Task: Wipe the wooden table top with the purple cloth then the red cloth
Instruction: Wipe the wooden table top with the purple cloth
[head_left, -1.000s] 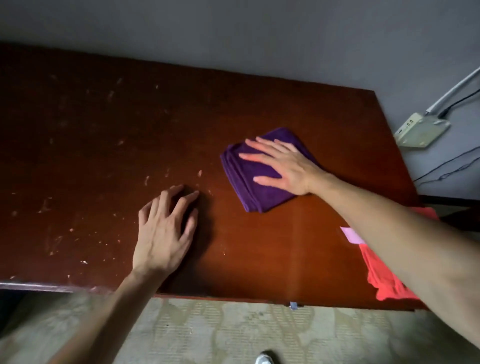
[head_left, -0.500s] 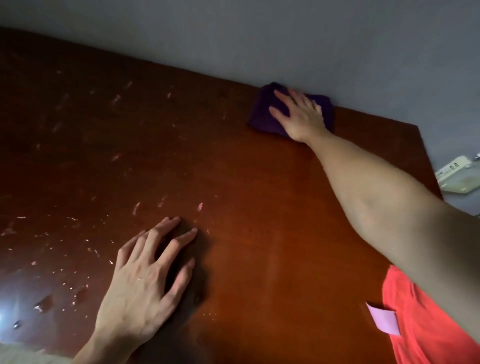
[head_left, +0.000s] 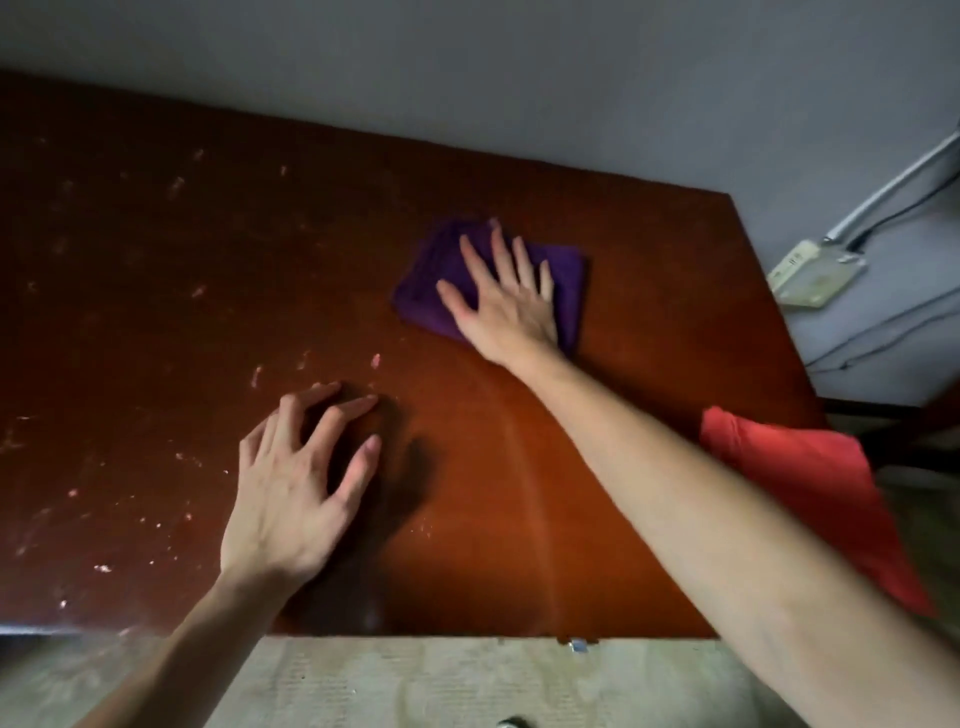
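Wooden table top against grey wall: right part looks clean, left part speckled. Right hand flat, fingers spread, pressing folded purple cloth mid-table. Left hand open, braced. Red cloth unused at right edge.

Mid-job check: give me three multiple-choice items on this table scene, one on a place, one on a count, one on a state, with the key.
1. Where is the red cloth?
A. at the table's right edge
B. under the left hand
C. on the floor

2. How many cloths show?
A. one
B. two
C. three

3. How does the right hand meet the folded purple cloth?
A. pinches a corner
B. lies flat on top
C. hovers apart

Key: 1 A, it drapes over the right edge of the dark wooden table top. 2 B, only purple and red appear. 3 B, the palm and spread fingers press it; the left hand rests on bare wood.
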